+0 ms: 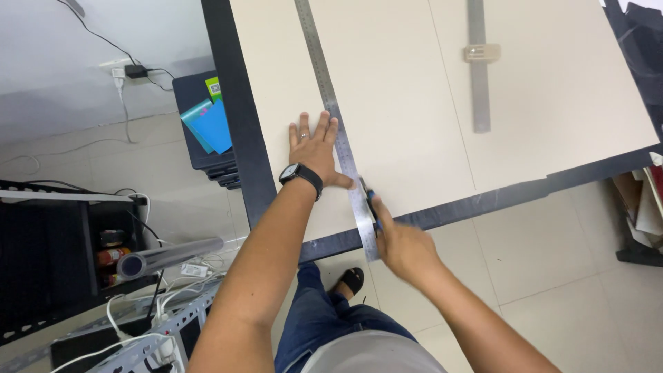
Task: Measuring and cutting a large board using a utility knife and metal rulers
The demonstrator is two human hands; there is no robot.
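Long steel ruler [338,131] flat on beige board [414,103]; blue-handled cutter [370,200] alongside.

Two steel rulers are lying on the surface [248,152]: one long steel ruler [336,131] running from twelve o'clock down to six, and one shorter steel ruler [478,76] sitting at one o'clock, carrying one beige clip [482,52]. One large beige board [414,90] is covering the surface. Two hands are showing: one left hand [314,148] wearing one black wristwatch [301,174] and one ring [304,135], and one right hand [400,242] gripping one blue-handled knife [371,200]. At nine o'clock, one silver roll [169,255] is lying on the racks, and two blue folders [209,126] are resting at ten o'clock.
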